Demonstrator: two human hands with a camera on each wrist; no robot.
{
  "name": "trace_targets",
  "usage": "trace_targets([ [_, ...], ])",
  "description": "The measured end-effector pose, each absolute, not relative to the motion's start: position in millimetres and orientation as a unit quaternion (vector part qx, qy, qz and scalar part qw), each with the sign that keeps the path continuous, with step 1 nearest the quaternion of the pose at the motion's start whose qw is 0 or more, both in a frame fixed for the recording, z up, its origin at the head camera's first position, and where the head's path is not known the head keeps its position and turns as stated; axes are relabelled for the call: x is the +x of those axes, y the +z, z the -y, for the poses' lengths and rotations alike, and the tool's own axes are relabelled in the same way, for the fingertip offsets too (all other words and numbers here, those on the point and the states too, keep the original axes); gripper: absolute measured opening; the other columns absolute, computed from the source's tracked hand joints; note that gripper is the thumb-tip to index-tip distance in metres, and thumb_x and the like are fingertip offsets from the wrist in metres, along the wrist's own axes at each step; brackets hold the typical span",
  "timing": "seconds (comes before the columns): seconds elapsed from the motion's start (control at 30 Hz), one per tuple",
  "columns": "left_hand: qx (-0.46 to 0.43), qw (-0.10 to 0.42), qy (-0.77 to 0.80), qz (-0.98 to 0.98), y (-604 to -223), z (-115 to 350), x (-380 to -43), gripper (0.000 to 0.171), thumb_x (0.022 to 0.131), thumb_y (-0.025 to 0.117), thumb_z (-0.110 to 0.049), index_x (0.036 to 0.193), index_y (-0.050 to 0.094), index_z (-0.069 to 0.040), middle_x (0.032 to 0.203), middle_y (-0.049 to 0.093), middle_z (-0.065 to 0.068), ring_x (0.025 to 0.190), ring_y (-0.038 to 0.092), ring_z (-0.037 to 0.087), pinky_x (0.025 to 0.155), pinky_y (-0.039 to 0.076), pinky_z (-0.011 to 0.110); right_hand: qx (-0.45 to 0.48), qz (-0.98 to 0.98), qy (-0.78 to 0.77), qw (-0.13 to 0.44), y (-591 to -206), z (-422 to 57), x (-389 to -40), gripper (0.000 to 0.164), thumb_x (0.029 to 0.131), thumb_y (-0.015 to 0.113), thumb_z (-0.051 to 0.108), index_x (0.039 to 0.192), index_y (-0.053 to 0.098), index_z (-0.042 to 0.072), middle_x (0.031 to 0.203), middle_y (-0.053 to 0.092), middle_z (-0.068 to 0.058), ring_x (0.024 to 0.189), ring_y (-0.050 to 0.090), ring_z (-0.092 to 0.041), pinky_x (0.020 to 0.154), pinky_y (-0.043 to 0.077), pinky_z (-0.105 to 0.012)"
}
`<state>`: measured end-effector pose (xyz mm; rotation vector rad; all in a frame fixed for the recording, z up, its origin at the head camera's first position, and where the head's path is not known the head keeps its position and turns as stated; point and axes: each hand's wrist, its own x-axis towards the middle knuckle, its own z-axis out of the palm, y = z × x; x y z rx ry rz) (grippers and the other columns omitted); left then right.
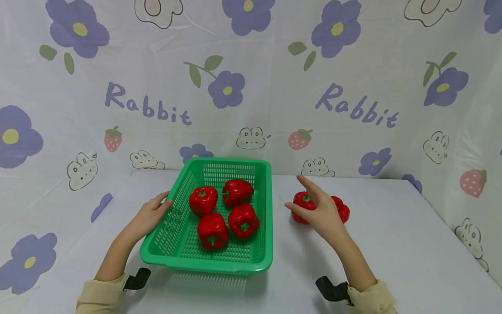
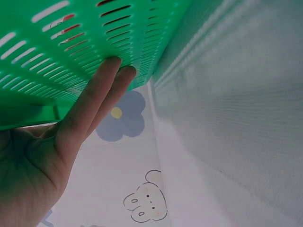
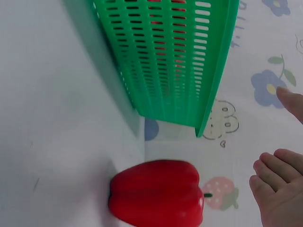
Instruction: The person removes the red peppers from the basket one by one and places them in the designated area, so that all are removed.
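Observation:
At the left rim of a green plastic basket is my left hand. Its thumb lies over the rim, and the fingers extend along the slotted outer wall. Inside the basket sit several red bell peppers. To the basket's right my right hand hovers with thumb and fingers spread apart, holding nothing. Behind it in the head view are two more red bell peppers, a left one and a right one, both partly hidden. One pepper shows large in the right wrist view, beside the fingers.
A white tabletop lies under everything. Behind it hangs a pale curtain printed with flowers, rabbits and strawberries, meeting the table's back edge. Each wrist wears a black mount, left and right.

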<state>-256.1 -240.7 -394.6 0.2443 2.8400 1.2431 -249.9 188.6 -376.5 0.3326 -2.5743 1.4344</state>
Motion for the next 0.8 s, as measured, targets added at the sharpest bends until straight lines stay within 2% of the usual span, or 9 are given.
trace_targets([
  [0.23, 0.081, 0.006, 0.390, -0.917, -396.0, 240.2, -254.2, 0.058, 0.107, 0.035, -0.033, 0.151, 0.026, 0.004, 0.125, 0.059, 0.030, 0.096, 0.066, 0.026, 0.080, 0.052, 0.038, 0.154, 0.860, 0.479, 0.082, -376.7, -168.1, -247.9, 0.080, 0.082, 0.078, 0.035, 0.151, 0.038, 0.026, 0.156, 0.039, -0.005, 0.145, 0.033, -0.032, 0.102, 0.043, -0.058],
  [0.47, 0.081, 0.008, 0.397, -0.914, -395.0, 239.6, -253.7, 0.058, 0.107, 0.035, -0.032, 0.151, 0.026, 0.005, 0.122, 0.060, 0.030, 0.092, 0.067, 0.025, 0.077, 0.053, 0.035, 0.204, 0.848, 0.485, 0.060, -376.4, -147.4, -243.3, 0.078, 0.082, 0.079, 0.033, 0.149, 0.040, 0.028, 0.155, 0.041, -0.003, 0.146, 0.034, -0.029, 0.104, 0.043, -0.053],
  [0.8, 0.078, 0.008, 0.391, -0.917, -396.9, 240.5, -254.7, 0.058, 0.107, 0.035, -0.032, 0.151, 0.026, 0.003, 0.122, 0.061, 0.029, 0.092, 0.066, 0.024, 0.076, 0.051, 0.032, 0.259, 0.830, 0.492, -0.042, -374.9, -111.3, -239.9, 0.076, 0.082, 0.079, 0.033, 0.147, 0.041, 0.037, 0.154, 0.041, 0.000, 0.146, 0.034, -0.030, 0.100, 0.047, -0.053],
])
